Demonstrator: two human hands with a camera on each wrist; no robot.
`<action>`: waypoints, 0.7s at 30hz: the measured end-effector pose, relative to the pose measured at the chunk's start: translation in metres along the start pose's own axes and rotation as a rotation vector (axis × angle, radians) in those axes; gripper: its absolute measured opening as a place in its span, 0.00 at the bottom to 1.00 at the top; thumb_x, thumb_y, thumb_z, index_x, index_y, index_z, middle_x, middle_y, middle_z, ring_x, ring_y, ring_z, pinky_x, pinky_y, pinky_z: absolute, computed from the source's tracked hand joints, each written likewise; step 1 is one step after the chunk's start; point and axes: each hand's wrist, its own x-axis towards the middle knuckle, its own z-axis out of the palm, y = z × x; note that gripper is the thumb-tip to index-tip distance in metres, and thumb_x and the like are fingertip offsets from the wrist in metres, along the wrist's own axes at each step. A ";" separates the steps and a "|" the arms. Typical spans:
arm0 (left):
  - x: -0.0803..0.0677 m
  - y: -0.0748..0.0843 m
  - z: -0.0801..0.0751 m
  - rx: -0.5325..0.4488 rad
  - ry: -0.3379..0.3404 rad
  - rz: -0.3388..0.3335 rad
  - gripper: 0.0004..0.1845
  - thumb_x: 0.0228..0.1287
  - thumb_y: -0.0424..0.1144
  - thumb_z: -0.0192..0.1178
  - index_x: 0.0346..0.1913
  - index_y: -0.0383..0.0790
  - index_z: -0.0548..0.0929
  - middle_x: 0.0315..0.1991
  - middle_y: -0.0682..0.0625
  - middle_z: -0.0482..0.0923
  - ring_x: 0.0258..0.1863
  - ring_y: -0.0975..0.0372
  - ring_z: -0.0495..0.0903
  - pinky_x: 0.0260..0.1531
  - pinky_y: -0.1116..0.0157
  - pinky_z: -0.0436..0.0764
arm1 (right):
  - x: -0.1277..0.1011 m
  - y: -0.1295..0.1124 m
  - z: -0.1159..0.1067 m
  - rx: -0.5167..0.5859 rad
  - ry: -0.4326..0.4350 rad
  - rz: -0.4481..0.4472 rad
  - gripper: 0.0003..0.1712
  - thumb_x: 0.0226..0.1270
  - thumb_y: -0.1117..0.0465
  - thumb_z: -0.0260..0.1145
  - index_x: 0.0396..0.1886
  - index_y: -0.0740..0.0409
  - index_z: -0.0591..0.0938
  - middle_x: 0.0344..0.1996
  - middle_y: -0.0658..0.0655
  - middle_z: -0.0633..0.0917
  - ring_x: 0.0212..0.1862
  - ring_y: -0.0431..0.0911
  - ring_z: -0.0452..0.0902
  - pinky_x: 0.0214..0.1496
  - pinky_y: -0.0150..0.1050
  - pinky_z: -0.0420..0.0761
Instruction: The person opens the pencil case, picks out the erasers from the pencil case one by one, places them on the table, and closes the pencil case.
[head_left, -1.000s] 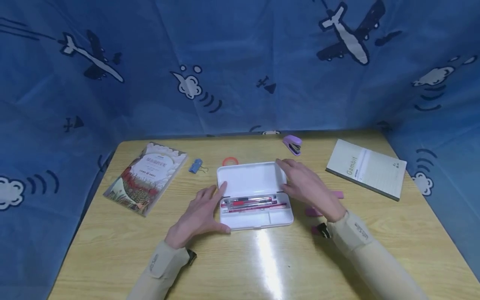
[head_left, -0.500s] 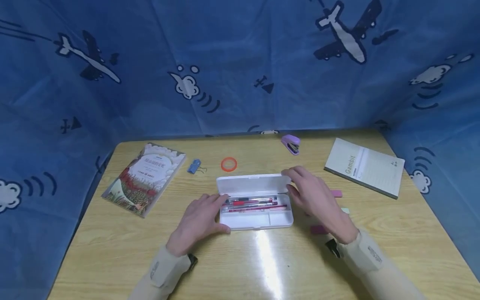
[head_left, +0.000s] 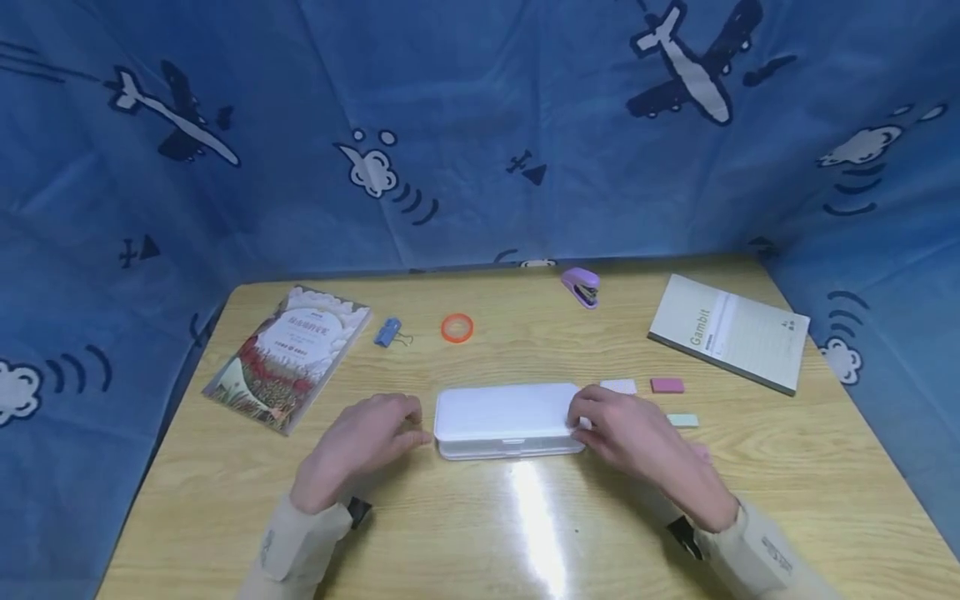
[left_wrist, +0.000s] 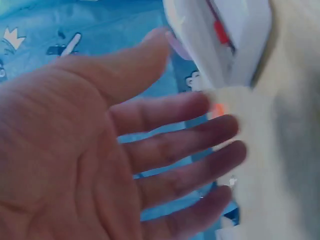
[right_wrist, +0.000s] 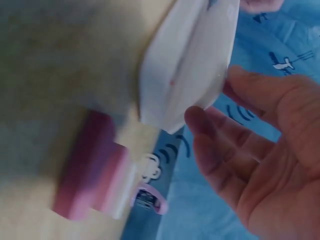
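A white pencil case [head_left: 506,412] lies on the table with its lid lowered, a narrow gap showing along the front. Its right end is where my right hand [head_left: 622,429] holds the lid, fingers and thumb curled at the corner. The right wrist view shows that hand [right_wrist: 270,145] with thumb and fingertips at the edge of the lid [right_wrist: 207,65]. Just off the left end is my left hand [head_left: 367,442], its fingers loosely bent and holding nothing. Through the gap a red part of a pen [left_wrist: 221,32] shows in the left wrist view.
Small eraser-like blocks, including a pink one [head_left: 667,385] and a pale green one [head_left: 683,420], lie around the right forearm. Farther back are a blue binder clip [head_left: 387,332], an orange-red tape roll [head_left: 457,328], a purple stapler [head_left: 581,287], a book [head_left: 292,354] and a notebook [head_left: 729,333].
The pencil case lid has swung down from upright over the pens, with my right hand at its corner. My left hand has come off the case and moved slightly left.
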 end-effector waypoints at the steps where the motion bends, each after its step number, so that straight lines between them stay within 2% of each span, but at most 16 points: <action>1: 0.002 -0.001 0.001 -0.001 0.028 0.001 0.13 0.66 0.51 0.67 0.41 0.46 0.83 0.37 0.52 0.84 0.33 0.61 0.78 0.31 0.60 0.78 | -0.001 0.000 0.002 -0.004 -0.016 0.013 0.08 0.59 0.61 0.77 0.32 0.44 0.86 0.40 0.47 0.87 0.31 0.37 0.80 0.27 0.29 0.75; 4: 0.010 0.000 0.010 -0.014 0.072 0.003 0.18 0.66 0.53 0.67 0.48 0.45 0.80 0.37 0.51 0.83 0.33 0.61 0.78 0.30 0.61 0.78 | -0.001 -0.001 0.010 -0.021 -0.044 0.055 0.07 0.57 0.58 0.78 0.30 0.44 0.86 0.41 0.46 0.86 0.30 0.37 0.80 0.26 0.29 0.76; 9: 0.020 0.004 0.029 0.001 0.084 -0.006 0.36 0.60 0.58 0.70 0.66 0.44 0.75 0.54 0.47 0.85 0.51 0.54 0.85 0.45 0.53 0.85 | 0.001 -0.004 0.018 -0.052 -0.071 0.113 0.13 0.50 0.56 0.82 0.31 0.45 0.84 0.41 0.47 0.83 0.28 0.37 0.74 0.24 0.31 0.74; 16: 0.022 0.009 0.035 -0.015 0.125 -0.027 0.42 0.55 0.56 0.75 0.70 0.44 0.73 0.62 0.45 0.82 0.58 0.52 0.83 0.55 0.52 0.83 | 0.004 -0.005 0.019 -0.036 -0.056 0.119 0.15 0.46 0.58 0.84 0.31 0.48 0.84 0.40 0.50 0.83 0.28 0.38 0.75 0.27 0.31 0.76; 21: 0.021 0.005 0.033 -0.032 0.087 -0.017 0.43 0.57 0.56 0.73 0.73 0.43 0.71 0.67 0.42 0.78 0.63 0.49 0.79 0.60 0.49 0.80 | 0.005 -0.003 0.014 -0.003 -0.098 0.159 0.14 0.50 0.55 0.82 0.34 0.47 0.85 0.41 0.49 0.83 0.28 0.37 0.74 0.26 0.32 0.75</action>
